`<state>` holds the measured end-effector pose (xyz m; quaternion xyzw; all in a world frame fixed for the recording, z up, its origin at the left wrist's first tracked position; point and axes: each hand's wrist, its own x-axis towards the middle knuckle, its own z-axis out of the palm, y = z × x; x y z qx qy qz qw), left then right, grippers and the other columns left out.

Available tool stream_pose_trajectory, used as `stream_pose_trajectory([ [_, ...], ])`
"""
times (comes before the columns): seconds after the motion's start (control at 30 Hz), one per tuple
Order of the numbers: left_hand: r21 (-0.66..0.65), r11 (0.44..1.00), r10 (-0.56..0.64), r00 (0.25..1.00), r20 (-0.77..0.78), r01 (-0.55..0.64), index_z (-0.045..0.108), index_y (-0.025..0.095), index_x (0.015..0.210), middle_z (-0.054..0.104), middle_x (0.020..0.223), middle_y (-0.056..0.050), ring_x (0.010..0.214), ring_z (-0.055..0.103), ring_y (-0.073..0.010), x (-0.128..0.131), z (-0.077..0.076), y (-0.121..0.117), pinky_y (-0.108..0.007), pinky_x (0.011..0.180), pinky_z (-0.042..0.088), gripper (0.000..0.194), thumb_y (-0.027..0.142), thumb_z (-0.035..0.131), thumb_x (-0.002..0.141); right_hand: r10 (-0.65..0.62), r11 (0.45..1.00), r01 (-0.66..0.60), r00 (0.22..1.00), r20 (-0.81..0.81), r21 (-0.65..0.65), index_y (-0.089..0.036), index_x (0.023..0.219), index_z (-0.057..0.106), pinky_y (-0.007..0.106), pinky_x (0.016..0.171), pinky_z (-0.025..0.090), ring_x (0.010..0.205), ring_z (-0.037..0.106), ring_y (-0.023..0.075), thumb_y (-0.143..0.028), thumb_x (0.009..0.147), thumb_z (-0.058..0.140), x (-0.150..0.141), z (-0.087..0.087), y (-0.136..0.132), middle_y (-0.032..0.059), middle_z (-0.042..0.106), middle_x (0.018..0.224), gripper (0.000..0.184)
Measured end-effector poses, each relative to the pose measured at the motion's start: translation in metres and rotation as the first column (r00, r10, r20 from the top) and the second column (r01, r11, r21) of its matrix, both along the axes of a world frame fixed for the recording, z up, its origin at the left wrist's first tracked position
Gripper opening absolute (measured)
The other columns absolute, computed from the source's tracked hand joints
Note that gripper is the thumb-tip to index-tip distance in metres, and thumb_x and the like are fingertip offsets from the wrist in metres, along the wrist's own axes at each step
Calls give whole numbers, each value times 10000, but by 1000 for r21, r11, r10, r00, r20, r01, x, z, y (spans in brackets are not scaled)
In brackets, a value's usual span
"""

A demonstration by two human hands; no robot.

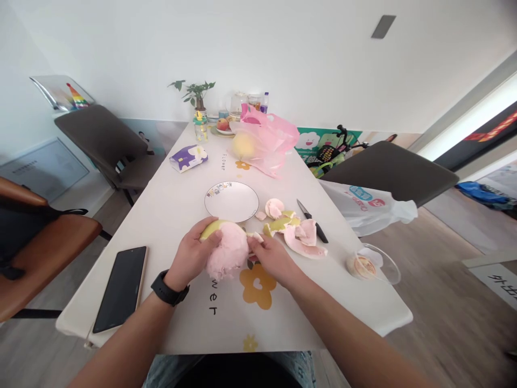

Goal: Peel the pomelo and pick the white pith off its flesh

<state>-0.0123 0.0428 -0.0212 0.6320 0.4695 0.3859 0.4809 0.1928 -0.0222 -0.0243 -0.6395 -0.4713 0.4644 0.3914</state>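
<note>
A partly peeled pomelo (pixel 228 250) with pink pith and a patch of yellow-green rind is held above the near part of the table. My left hand (pixel 194 250) is wrapped round its left side, thumb on the pith. At its right edge, my right hand (pixel 269 250) pinches a small piece of peel (pixel 255 237); whether that piece is still attached I cannot tell. Torn pomelo peel (pixel 302 240) lies in a heap to the right of my right hand. A knife (pixel 313 221) with a black handle rests beside the heap. Just beyond the pomelo is a white plate (pixel 232 200).
A smartphone (pixel 121 288) lies at the table's left near corner. On the right edge sits a clear plastic container (pixel 374 264). Farther back are a purple tissue pack (pixel 188 158), a pink bag (pixel 269 140) with a yellow fruit, and a potted plant (pixel 198 94). Chairs flank the table.
</note>
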Motion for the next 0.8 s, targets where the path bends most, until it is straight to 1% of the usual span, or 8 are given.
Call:
stream_pose_trajectory([
  [0.17,32,999,38,999,-10,-38,647,215,1232,673,1272,-84,1133,623,-265,5,1,-3,-387,992,482,481,523,620,863,-174,985,166,958,227,52,-242,641,490,353,610,468,633,580,213,-488,943,468,-12,-7,8,16,612,634,391],
  [0.33,16,997,77,997,9,-77,661,230,1208,687,1243,-75,1118,621,-273,2,-3,-4,-388,961,482,458,528,631,862,-434,900,399,858,-274,-178,-204,735,557,349,650,556,648,668,208,-332,916,482,-16,-25,20,59,685,710,233],
  [0.5,-6,995,96,986,138,-97,682,229,1191,713,1180,-67,1039,637,-254,-7,-12,-2,-355,884,503,457,544,648,861,-467,884,426,815,-345,-190,-189,882,559,354,706,586,730,717,216,-310,938,443,-1,-18,19,104,730,851,177],
  [0.57,-25,997,81,976,202,-77,691,224,1191,713,1192,-73,1042,643,-256,-8,-15,-1,-350,880,510,464,533,674,845,-410,912,402,901,-143,-82,-191,930,585,361,701,576,748,709,230,-347,942,464,15,-5,20,108,737,898,197],
  [0.6,-37,997,76,969,234,-70,693,223,1194,713,1195,-77,1041,647,-257,-6,-16,0,-350,877,515,469,526,688,836,-353,935,354,927,125,15,-197,964,605,369,716,564,770,701,241,-337,939,468,26,2,23,102,738,904,197],
  [0.63,-46,997,73,961,266,-63,694,222,1198,713,1198,-80,1041,650,-259,-5,-18,0,-352,877,520,473,517,700,828,-291,956,279,862,414,91,-199,1017,634,394,767,548,842,694,269,-306,926,478,37,7,26,108,736,931,210],
  [0.7,-65,997,62,943,327,-43,695,222,1202,710,1209,-85,1045,652,-259,0,-20,1,-356,882,526,471,496,717,820,-229,973,159,584,779,166,-175,1148,649,464,907,495,1048,653,334,-199,884,471,59,15,33,155,716,1086,319],
  [0.8,-104,995,42,916,400,0,691,225,1206,704,1221,-89,1042,652,-253,8,-23,2,-360,881,531,452,471,720,828,-124,987,-47,375,919,152,-94,1283,607,526,1085,380,1321,488,393,-142,820,516,78,18,40,225,599,1352,474],
])
